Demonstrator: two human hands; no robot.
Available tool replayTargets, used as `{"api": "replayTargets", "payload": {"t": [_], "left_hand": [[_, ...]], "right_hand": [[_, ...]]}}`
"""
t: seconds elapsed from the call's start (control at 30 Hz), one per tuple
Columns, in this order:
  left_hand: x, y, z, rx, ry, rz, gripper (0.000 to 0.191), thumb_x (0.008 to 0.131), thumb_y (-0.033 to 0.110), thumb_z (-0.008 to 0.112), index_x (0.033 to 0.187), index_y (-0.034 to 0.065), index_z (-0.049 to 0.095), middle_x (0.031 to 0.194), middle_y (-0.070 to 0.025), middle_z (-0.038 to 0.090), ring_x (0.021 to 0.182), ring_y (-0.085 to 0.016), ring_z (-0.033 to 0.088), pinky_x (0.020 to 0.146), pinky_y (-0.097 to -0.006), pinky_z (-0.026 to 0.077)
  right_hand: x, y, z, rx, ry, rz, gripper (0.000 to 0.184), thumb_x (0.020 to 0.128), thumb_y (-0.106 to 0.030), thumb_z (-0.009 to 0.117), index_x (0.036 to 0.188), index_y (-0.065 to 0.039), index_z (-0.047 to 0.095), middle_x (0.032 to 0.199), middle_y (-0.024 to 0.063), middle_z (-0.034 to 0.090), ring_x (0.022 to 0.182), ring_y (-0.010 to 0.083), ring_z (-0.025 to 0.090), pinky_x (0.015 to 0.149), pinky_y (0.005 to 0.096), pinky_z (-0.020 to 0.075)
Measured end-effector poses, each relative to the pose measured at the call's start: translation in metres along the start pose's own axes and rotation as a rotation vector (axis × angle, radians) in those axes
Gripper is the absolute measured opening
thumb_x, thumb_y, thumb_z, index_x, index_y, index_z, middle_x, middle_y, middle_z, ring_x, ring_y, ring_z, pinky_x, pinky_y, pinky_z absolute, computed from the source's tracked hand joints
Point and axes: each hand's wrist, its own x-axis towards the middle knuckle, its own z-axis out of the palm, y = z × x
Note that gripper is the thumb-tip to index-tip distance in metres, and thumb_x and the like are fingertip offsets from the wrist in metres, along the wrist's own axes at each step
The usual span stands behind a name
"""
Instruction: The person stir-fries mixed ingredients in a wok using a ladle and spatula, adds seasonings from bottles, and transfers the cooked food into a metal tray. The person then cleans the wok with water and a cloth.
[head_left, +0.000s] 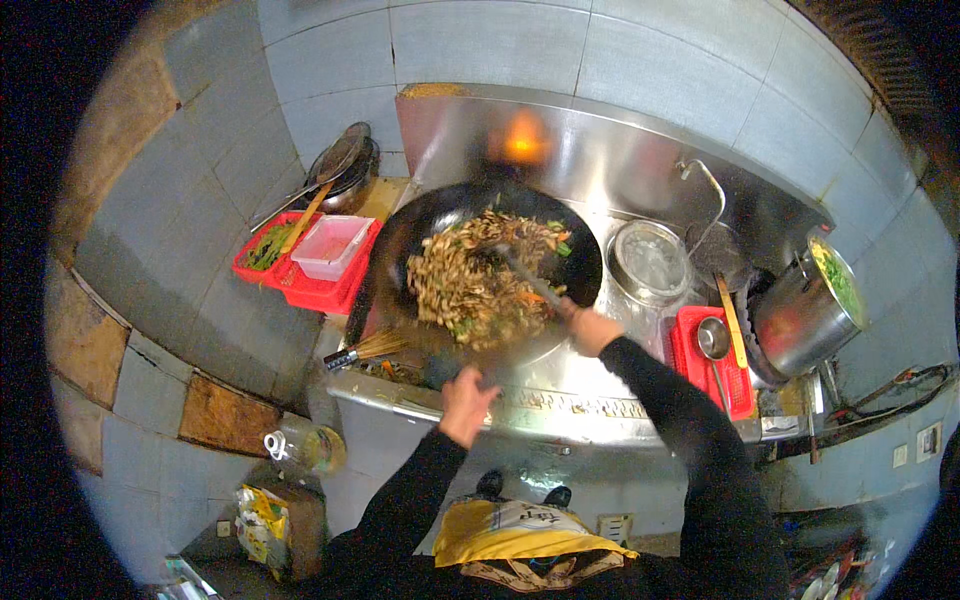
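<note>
A large black wok (585, 247) sits on the steel stove, filled with sliced, mushroom-like brown food (457, 277) with bits of green and orange. My right hand (592, 328) grips the handle of a long metal cooking utensil (536, 281), which slants into the food. Its head is blurred and partly buried, so ladle or spatula cannot be settled. At the wok's near rim is my left hand (466, 405), thumb apart, by a dark, blurred patch. Whether it holds the rim or a cloth cannot be made out. Left of it lies a bamboo wok brush (375, 346).
Red baskets (330, 296) stand left, one bearing a clear plastic tub (332, 246). Rightward are a lidded round pot (651, 259), a curved tap (709, 180), a red basket (739, 390) with a small ladle (712, 339), and a tall steel pot (795, 315). Flame glow reflects off the steel backsplash (622, 150).
</note>
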Motion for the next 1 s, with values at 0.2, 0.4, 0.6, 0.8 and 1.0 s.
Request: {"api": "replayTargets", "payload": {"t": [0.2, 0.4, 0.6, 0.8, 1.0], "left_hand": [[-0.057, 0.034, 0.043, -0.002, -0.117, -0.078, 0.030, 0.097, 0.008, 0.047, 0.123, -0.0080, 0.051, 0.126, -0.0151, 0.050, 0.105, -0.028, 0.058, 0.090, -0.0513, 0.055], [-0.013, -0.009, 0.010, 0.709, -0.006, 0.161, 0.020, 0.094, 0.013, 0.057, 0.101, -0.0057, 0.055, 0.114, -0.0154, 0.053, 0.105, -0.028, 0.057, 0.090, -0.0516, 0.050], [-0.089, -0.033, -0.045, -0.034, 0.039, 0.008, 0.019, 0.094, 0.014, 0.056, 0.107, -0.0001, 0.060, 0.119, -0.0120, 0.057, 0.114, -0.028, 0.056, 0.101, -0.0603, 0.043], [0.037, -0.007, 0.011, 0.444, -0.019, 0.164, 0.034, 0.093, 0.022, 0.060, 0.110, -0.0071, 0.054, 0.112, -0.0126, 0.052, 0.104, -0.025, 0.053, 0.092, -0.0502, 0.050], [-0.060, -0.065, -0.069, 0.409, 0.001, 0.198, 0.027, 0.091, 0.007, 0.059, 0.116, -0.0013, 0.058, 0.120, -0.0174, 0.057, 0.113, -0.031, 0.057, 0.099, -0.0600, 0.045]], "right_hand": [[-0.158, -0.006, -0.085, 0.111, -0.214, -0.248, 0.057, 0.096, -0.021, 0.057, 0.149, -0.007, 0.043, 0.092, 0.0285, 0.067, 0.079, 0.0413, 0.068, 0.073, 0.0496, 0.0543], [-0.078, 0.016, -0.043, 0.087, -0.052, -0.170, 0.055, 0.094, -0.023, 0.057, 0.145, -0.007, 0.046, 0.082, 0.0270, 0.067, 0.073, 0.0439, 0.067, 0.069, 0.0524, 0.0534], [-0.176, 0.033, -0.073, 0.127, -0.036, -0.111, 0.057, 0.094, -0.020, 0.058, 0.148, -0.011, 0.044, 0.088, 0.0268, 0.068, 0.077, 0.0431, 0.067, 0.074, 0.0503, 0.0541], [-0.090, 0.030, -0.044, 0.109, -0.151, -0.130, 0.047, 0.092, -0.024, 0.055, 0.137, -0.010, 0.055, 0.096, 0.0253, 0.070, 0.089, 0.0426, 0.067, 0.081, 0.0494, 0.0530], [-0.136, 0.016, -0.010, 0.025, 0.047, -0.021, 0.059, 0.093, -0.018, 0.056, 0.150, -0.013, 0.041, 0.069, 0.0265, 0.063, 0.067, 0.0440, 0.065, 0.066, 0.0543, 0.0527]]}}
